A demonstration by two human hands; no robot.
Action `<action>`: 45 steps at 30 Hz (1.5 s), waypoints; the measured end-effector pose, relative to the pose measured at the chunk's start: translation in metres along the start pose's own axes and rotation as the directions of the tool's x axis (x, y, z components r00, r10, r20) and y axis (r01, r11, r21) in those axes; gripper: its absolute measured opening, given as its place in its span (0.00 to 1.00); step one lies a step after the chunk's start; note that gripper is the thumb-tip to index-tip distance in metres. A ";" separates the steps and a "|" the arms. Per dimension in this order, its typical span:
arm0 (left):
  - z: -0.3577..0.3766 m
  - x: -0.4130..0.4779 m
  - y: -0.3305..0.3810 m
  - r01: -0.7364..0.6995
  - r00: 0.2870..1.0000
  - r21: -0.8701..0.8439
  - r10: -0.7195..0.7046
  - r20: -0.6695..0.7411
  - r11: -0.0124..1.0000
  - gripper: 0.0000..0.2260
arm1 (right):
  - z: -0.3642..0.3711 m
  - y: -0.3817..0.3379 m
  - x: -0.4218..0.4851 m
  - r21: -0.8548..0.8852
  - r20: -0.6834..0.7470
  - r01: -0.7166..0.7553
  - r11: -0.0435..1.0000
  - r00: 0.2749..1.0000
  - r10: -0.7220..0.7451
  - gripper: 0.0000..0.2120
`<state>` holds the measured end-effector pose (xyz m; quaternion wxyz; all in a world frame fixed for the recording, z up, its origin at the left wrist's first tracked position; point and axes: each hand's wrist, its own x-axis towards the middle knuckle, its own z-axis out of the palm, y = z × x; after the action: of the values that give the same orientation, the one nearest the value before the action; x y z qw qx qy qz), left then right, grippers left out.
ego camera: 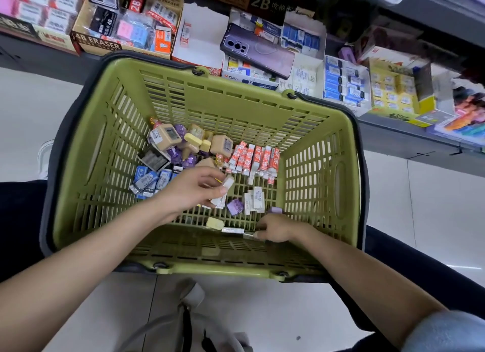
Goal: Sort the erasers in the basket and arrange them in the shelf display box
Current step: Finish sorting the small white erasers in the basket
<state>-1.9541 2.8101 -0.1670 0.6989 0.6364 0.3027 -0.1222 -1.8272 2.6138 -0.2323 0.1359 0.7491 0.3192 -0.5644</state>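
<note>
A green plastic basket [199, 99] holds several erasers sorted in groups: tan ones [168, 136] at the back, red-and-white ones [253, 158] in a row, blue ones [149, 179] at the left, white ones [254, 200] near the middle. My left hand [191, 187] holds a small stack of white erasers [224, 192] over the basket floor. My right hand [275, 228] pinches a thin white eraser [249, 235] at the basket's near side. A white open display box [202, 36] stands on the shelf behind the basket.
A phone [259, 49] lies on the shelf boxes. Cartons of erasers line the shelf, among them a "4B ERASER" box [97, 43] and a box of blue erasers [343, 86]. A yellow eraser [215, 223] and a purple one [235, 206] lie loose in the basket.
</note>
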 end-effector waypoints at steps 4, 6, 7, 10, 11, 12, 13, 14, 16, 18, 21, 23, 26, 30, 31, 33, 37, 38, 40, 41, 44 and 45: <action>-0.010 -0.005 -0.001 0.007 0.998 -0.071 -0.012 -0.069 0.997 0.12 | 0.004 0.001 0.006 -0.100 -0.004 0.025 0.995 1.000 -0.025 0.22; -0.014 -0.006 0.000 0.005 0.996 -0.106 -0.014 -0.086 0.994 0.11 | 0.004 0.003 0.007 -0.034 -0.028 0.050 0.998 0.998 -0.051 0.20; -0.015 -0.006 0.000 0.005 0.995 -0.111 -0.016 -0.095 0.994 0.11 | 0.004 0.003 0.008 0.002 -0.034 0.061 0.998 0.998 -0.061 0.19; -0.018 -0.006 0.003 0.005 0.993 -0.124 -0.019 -0.117 0.992 0.11 | 0.002 0.003 0.009 0.062 0.001 0.060 0.996 0.998 -0.060 0.17; -0.018 -0.006 0.004 0.005 0.993 -0.138 -0.021 -0.120 0.990 0.11 | 0.002 0.002 0.010 0.064 0.018 0.052 0.997 0.998 -0.054 0.16; -0.019 -0.006 0.005 0.007 0.992 -0.153 -0.025 -0.121 0.988 0.11 | 0.002 0.002 0.011 0.064 0.035 0.042 0.997 0.998 -0.045 0.16; -0.019 -0.006 0.005 0.011 0.992 -0.164 -0.031 -0.119 0.986 0.10 | 0.002 0.002 0.011 0.068 0.053 0.034 0.997 0.998 -0.038 0.16; -0.019 -0.007 0.006 0.015 0.993 -0.171 -0.035 -0.116 0.985 0.10 | 0.001 0.002 0.011 0.084 0.077 0.028 0.996 0.996 -0.035 0.15; -0.019 -0.007 0.006 0.017 0.993 -0.181 -0.038 -0.114 0.983 0.10 | -0.001 0.003 0.009 0.152 0.130 0.028 0.988 0.990 -0.048 0.14; -0.018 -0.007 0.007 0.015 0.993 -0.186 -0.036 -0.110 0.982 0.10 | -0.005 0.002 0.002 0.193 0.142 0.045 0.980 0.987 -0.074 0.14; -0.016 -0.007 0.007 0.031 0.995 -0.180 -0.048 -0.091 0.983 0.09 | -0.011 -0.001 -0.012 0.234 0.076 0.106 0.966 0.989 -0.127 0.15; -0.014 -0.007 0.007 0.059 0.995 -0.197 -0.074 -0.069 0.979 0.09 | -0.018 -0.005 -0.028 0.363 -0.017 0.167 0.917 0.985 -0.173 0.14; -0.007 -0.007 0.007 0.116 0.991 -0.249 -0.129 -0.037 0.961 0.09 | -0.032 -0.018 -0.056 0.699 -0.232 0.288 0.654 0.957 -0.173 0.08; 0.009 -0.005 0.010 0.164 0.983 -0.318 -0.180 -0.022 0.934 0.13 | -0.038 -0.038 -0.075 0.795 -0.521 0.496 0.349 0.853 -0.027 0.08; 0.013 -0.005 0.011 0.172 0.982 -0.351 -0.187 -0.009 0.921 0.16 | -0.037 -0.044 -0.075 0.769 -0.567 0.539 0.343 0.823 -0.023 0.08; 0.019 -0.004 0.014 0.181 0.982 -0.433 -0.184 0.033 0.883 0.21 | -0.035 -0.056 -0.072 0.704 -0.638 0.597 0.385 0.769 -0.026 0.08; 0.026 -0.003 0.017 0.145 0.988 -0.438 -0.149 0.024 0.887 0.21 | -0.029 -0.068 -0.060 0.528 -0.744 0.605 0.596 0.668 -0.019 0.11; 0.027 -0.002 0.017 0.130 0.990 -0.400 -0.141 0.000 0.907 0.20 | -0.029 -0.068 -0.059 0.518 -0.745 0.597 0.613 0.667 -0.019 0.11; 0.027 0.000 0.016 0.119 0.990 -0.354 -0.138 -0.030 0.928 0.20 | -0.029 -0.065 -0.060 0.549 -0.718 0.592 0.590 0.696 -0.030 0.12; 0.027 0.001 0.015 0.119 0.990 -0.346 -0.137 -0.030 0.931 0.18 | -0.029 -0.063 -0.063 0.589 -0.690 0.591 0.551 0.723 -0.036 0.12; 0.025 0.004 0.016 0.137 0.990 -0.352 -0.144 0.008 0.926 0.15 | -0.030 -0.053 -0.070 0.761 -0.567 0.542 0.356 0.823 -0.042 0.12; 0.023 0.004 0.017 0.143 0.989 -0.357 -0.147 0.016 0.923 0.15 | -0.032 -0.046 -0.071 0.793 -0.539 0.518 0.320 0.842 -0.028 0.11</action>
<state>-1.9352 2.7914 -0.1556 0.7902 0.4755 0.3697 -0.1130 -1.8429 2.6436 -0.1481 -0.4793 0.7300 0.0963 -0.4775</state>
